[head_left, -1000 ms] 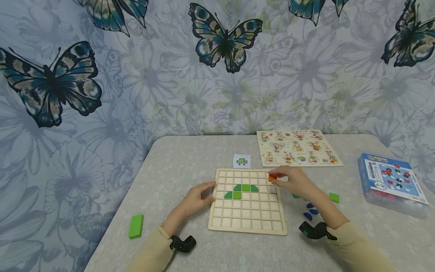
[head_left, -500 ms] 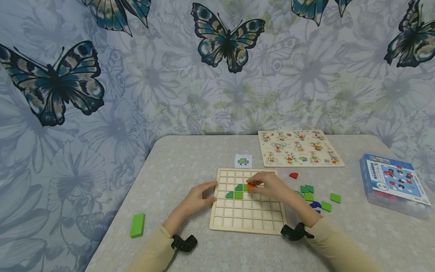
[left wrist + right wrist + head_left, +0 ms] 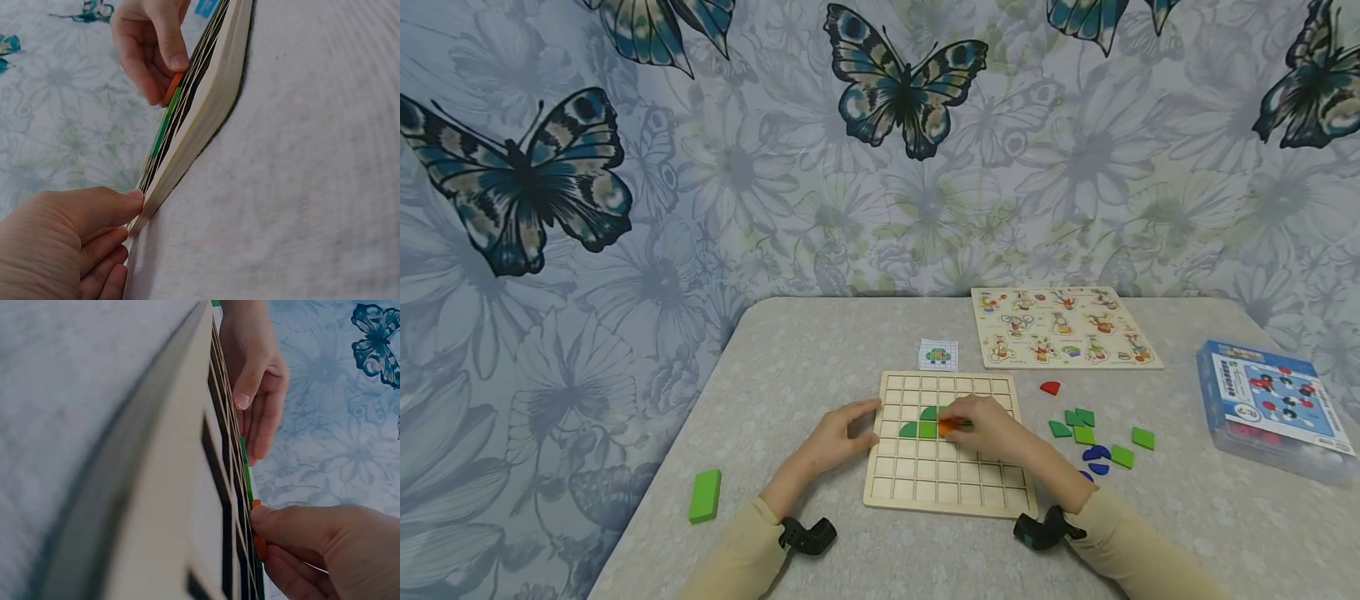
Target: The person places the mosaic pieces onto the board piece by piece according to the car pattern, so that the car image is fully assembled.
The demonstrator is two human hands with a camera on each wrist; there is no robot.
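A wooden grid board (image 3: 947, 487) lies on the table with green pieces (image 3: 919, 427) set in its middle rows. My right hand (image 3: 981, 429) pinches a small orange piece (image 3: 948, 427) and holds it down on the board just right of the green ones; the orange piece (image 3: 173, 88) also shows in the left wrist view and at the fingertips (image 3: 257, 537) in the right wrist view. My left hand (image 3: 838, 437) rests against the board's left edge (image 3: 187, 156), thumb on the rim.
Loose green, blue and red pieces (image 3: 1086, 429) lie right of the board. A pattern card (image 3: 937, 355) sits behind it, a picture puzzle (image 3: 1063, 327) further back, a blue-lidded box (image 3: 1273, 408) at the right, a green block (image 3: 704, 495) at the left.
My right hand has carried the orange piece from the board's upper right corner leftward and down to the green pieces. The left hand has stayed at the board's edge.
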